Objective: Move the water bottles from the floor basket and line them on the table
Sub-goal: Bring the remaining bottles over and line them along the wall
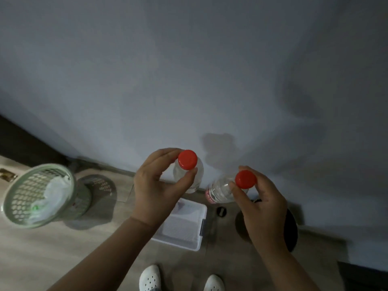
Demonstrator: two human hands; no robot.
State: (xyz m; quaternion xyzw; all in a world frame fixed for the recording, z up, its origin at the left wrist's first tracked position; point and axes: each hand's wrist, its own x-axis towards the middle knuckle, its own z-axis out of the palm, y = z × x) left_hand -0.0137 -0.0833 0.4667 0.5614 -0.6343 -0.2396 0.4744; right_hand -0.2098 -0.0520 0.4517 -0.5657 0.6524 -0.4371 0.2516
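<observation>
Your left hand [155, 185] grasps one bottle [190, 175] by the neck just under its red cap [187, 160], thumb and fingers pinched round it, bottle hanging upright in the air. Your right hand [262, 204] grips a second bottle [222, 191] at its red cap [245, 179], body tilted down to the left. Both hang above the floor, over a white bin [184, 225]; a green basket [39, 196] stands well to the left, white shoes [150, 278] below.
</observation>
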